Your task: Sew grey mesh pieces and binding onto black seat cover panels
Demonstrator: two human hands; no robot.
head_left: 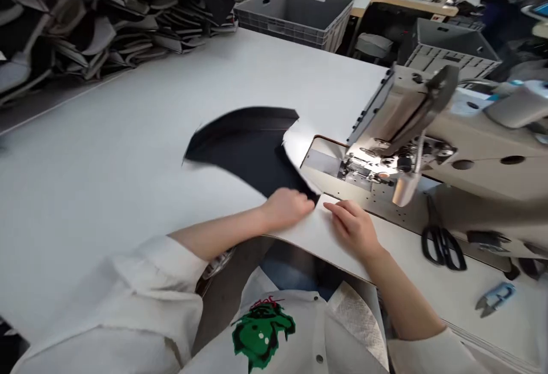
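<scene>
A curved dark fabric piece (252, 145) lies on the white table, its pale edge turned toward the sewing machine (385, 123). My left hand (287, 208) is closed at the piece's near corner, fingers curled over the cloth. Just right of that corner, my right hand (353, 225) rests low over the table with its index finger stretched toward the fabric and the other fingers loosely bent. Nothing shows in my right hand. The lit needle area (368, 168) stands beyond it, apart from the cloth.
Black-handled scissors (443, 245) and blue thread snips (496, 298) lie to the right. Stacked cut pieces (98, 25) fill the back left. A grey crate (295, 14) stands behind the white table (128, 180), another crate (454, 48) further right.
</scene>
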